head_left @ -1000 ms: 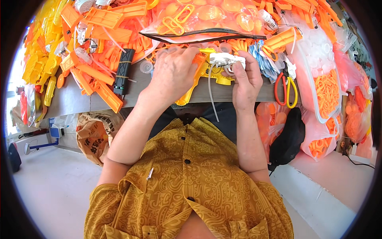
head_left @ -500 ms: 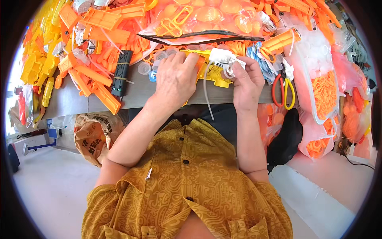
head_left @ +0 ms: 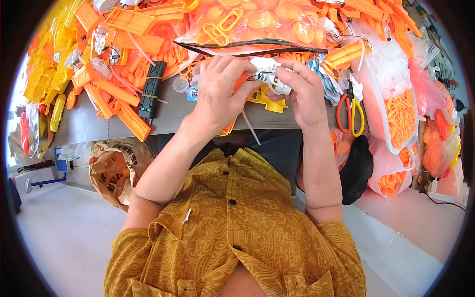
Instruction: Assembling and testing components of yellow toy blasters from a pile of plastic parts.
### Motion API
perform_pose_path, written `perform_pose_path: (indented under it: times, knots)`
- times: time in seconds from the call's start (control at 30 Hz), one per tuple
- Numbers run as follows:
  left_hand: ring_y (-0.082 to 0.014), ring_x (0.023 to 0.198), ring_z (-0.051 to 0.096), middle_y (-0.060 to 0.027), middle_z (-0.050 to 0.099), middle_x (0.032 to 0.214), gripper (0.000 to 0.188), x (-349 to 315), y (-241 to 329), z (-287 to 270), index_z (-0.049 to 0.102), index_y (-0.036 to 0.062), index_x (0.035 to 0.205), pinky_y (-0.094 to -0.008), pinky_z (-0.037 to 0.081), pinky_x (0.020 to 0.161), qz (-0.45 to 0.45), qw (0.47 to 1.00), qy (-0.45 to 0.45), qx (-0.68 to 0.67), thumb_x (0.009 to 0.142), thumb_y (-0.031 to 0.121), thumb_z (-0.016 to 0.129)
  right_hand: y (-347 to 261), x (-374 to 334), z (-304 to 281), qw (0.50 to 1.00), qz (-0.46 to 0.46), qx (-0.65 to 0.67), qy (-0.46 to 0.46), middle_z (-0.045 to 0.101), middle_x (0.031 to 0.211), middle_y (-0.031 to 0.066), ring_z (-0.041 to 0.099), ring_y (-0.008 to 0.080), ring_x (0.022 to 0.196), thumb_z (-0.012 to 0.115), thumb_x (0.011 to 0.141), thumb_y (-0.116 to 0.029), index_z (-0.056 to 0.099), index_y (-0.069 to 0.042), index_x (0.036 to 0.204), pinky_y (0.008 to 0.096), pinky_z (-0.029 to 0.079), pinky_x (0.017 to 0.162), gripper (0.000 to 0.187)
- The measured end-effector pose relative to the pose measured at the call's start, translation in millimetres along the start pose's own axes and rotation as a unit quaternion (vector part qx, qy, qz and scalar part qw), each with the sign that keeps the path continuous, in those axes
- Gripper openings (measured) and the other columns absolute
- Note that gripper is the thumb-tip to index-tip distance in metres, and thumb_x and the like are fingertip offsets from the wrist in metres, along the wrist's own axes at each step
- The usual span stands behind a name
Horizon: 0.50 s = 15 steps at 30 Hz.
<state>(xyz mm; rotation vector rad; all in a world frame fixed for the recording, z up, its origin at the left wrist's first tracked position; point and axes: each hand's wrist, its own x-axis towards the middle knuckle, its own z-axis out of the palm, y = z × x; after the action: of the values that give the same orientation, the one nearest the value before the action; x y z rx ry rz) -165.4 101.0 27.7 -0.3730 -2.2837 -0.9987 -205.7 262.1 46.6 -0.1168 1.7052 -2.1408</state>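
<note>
While hands flank a white part, forearms cross table edge.

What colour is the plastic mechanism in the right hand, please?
The plastic mechanism is white; head view.

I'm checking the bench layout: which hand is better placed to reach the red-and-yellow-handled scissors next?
Probably the right hand: nearer the scissors, though gripping the white plastic part. The left hand is beyond that part.

A knobbly white plastic part is held up, partly covered; a half-hidden yellow casing shows just beside; a thin pale tube slants nearward.
</note>
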Motion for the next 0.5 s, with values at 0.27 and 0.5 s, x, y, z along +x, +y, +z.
perform_pose_path:
  times: [0.27, 0.5]
  knots:
    - [-0.0247, 0.076, 0.052, -0.0055, 0.054, 0.075, 0.018, 4.8, -8.5, -4.5, 0.055, 0.0044, 0.073, -0.0342, 0.038, 0.069, -0.001, 0.996, -0.044, -0.071, 0.06, 0.003, 0.068, 2.4, 6.1, 1.1, 0.992, -0.033, -0.09, -0.081, 0.058, 0.086, 0.0062, 0.054, 0.0091, 0.077, 0.059, 0.076, -0.006, 0.051, 0.002, 0.097, 0.0215, 0.042, 0.069, 0.024]
    - [-0.026, 0.079, 0.05, -0.0074, 0.051, 0.074, 0.017, 7.3, -6.2, -9.5, 0.052, 0.0042, 0.068, -0.0343, 0.037, 0.071, -0.017, 0.993, -0.095, -0.074, 0.059, 0.002, 0.067, 3.4, 2.5, 5.7, 0.994, -0.047, -0.083, -0.053, 0.058, 0.089, 0.0074, 0.054, 0.0094, 0.078, 0.058, 0.076, -0.005, 0.05, 0.001, 0.098, 0.0217, 0.043, 0.067, 0.024]
